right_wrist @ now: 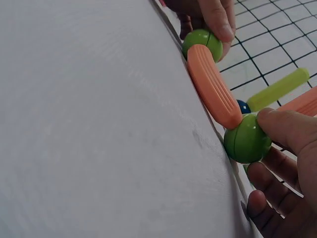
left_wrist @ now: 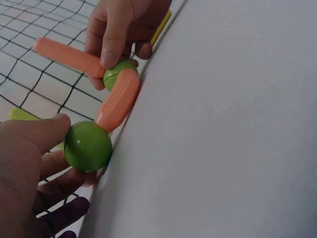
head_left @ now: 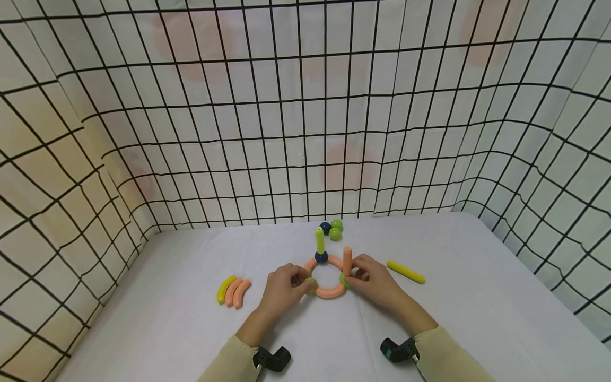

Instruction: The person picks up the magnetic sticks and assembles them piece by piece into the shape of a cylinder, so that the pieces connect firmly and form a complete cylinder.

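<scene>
A ring of curved orange rods (head_left: 330, 293), joined by balls, lies on the table in front of me. My left hand (head_left: 281, 289) pinches the green ball (left_wrist: 88, 147) at the ring's left side between thumb and fingers. At the opposite side my right hand (head_left: 376, 278) grips another green ball (right_wrist: 247, 139), thumb on top and fingers beneath. From that right ball a straight orange rod (head_left: 347, 259) stands up. At the back of the ring, a dark blue ball (head_left: 321, 257) carries an upright yellow-green rod (head_left: 320, 240).
Left of the ring lie a curved yellow rod (head_left: 226, 289) and two curved orange rods (head_left: 242, 293). A straight yellow rod (head_left: 406, 271) lies to the right. Behind the ring sit a dark blue ball (head_left: 325, 227) and two green balls (head_left: 335, 233). Black-gridded netting (head_left: 286, 132) encloses the white table (head_left: 181, 339).
</scene>
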The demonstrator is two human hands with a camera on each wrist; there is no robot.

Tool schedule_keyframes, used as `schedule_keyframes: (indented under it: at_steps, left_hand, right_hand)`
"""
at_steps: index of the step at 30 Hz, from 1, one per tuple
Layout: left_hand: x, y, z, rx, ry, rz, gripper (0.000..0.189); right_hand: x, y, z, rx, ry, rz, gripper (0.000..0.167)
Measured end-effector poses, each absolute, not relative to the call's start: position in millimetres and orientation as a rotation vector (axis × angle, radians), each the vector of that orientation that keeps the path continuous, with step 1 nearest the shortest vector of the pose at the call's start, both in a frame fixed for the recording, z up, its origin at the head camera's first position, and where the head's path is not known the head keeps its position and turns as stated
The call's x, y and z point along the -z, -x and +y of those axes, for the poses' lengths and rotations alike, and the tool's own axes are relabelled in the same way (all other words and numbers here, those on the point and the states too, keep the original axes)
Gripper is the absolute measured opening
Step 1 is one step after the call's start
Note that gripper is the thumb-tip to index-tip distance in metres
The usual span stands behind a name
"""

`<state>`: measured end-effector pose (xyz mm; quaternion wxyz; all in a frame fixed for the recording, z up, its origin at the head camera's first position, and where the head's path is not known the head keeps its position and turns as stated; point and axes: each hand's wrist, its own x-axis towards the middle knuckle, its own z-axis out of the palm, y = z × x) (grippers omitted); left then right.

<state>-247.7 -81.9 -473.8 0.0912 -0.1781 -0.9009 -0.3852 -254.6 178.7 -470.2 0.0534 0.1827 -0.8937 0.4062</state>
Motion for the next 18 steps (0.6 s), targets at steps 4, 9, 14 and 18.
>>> schedule_keyframes:
  at_steps: [4,9,14,18]
  left_hand:
    - [473.4,246.9,-81.4,1.219,0.540,-2.688,0.013]
    - [471.9,245.3,-79.9,1.335,0.610,-2.696,0.014]
    - [469.2,242.3,-76.7,1.311,0.776,-2.682,0.019]
    - [466.9,239.4,-75.5,1.304,0.779,-2.685,0.019]
  right_hand:
    - [473.6,257.2,181.1,-1.207,-0.521,-2.700,0.021]
    - [476.4,259.0,181.7,-1.192,-0.505,-2.657,0.020]
    - [477.2,258.4,180.9,-1.198,-0.518,-2.635,0.021]
    - [476.3,257.4,180.3,-1.197,-0.507,-2.644,0.021]
